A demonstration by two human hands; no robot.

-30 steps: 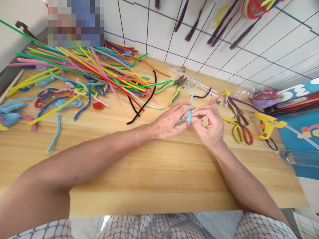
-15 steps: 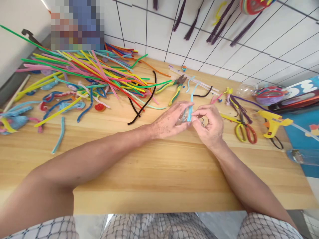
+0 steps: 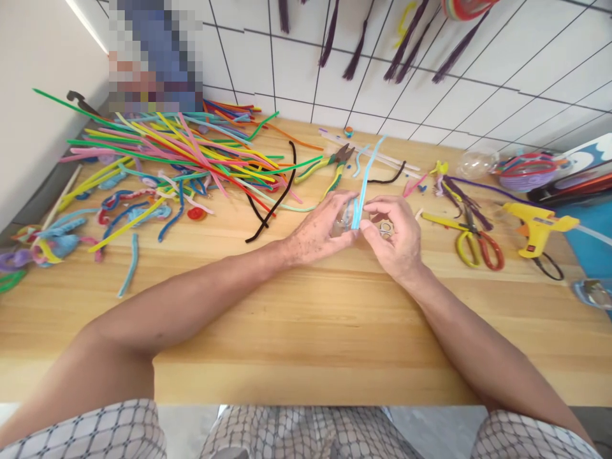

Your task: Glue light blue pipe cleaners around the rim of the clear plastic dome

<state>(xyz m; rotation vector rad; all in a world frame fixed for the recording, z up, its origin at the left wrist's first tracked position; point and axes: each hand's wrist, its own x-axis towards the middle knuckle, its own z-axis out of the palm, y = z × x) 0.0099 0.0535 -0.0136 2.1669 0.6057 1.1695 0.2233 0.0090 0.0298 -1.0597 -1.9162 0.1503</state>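
My left hand [image 3: 324, 224] is closed around a clear plastic ball [image 3: 340, 220], its thumb and fingers on either side. A light blue pipe cleaner [image 3: 366, 182] lies against the ball's right side, with a long free end rising toward the wall. My right hand [image 3: 394, 234] pinches the pipe cleaner near the ball between thumb and forefinger. Part of the ball is hidden behind the fingers. Beyond the hands lie pliers with green and yellow handles [image 3: 335, 171] and a short black pipe cleaner [image 3: 387, 180].
A heap of coloured pipe cleaners [image 3: 191, 150] covers the back left. To the right are scissors [image 3: 471, 239], a yellow glue gun [image 3: 538, 228], another clear ball [image 3: 478, 164] and a ball wrapped in coloured strands [image 3: 523, 171]. Dark tassels [image 3: 356, 57] hang on the tiled wall.
More of the light blue pipe cleaner now stands free above the hands. Both hands stay on the ball and pipe cleaner, shifted slightly left in view; the camera has turned a little.
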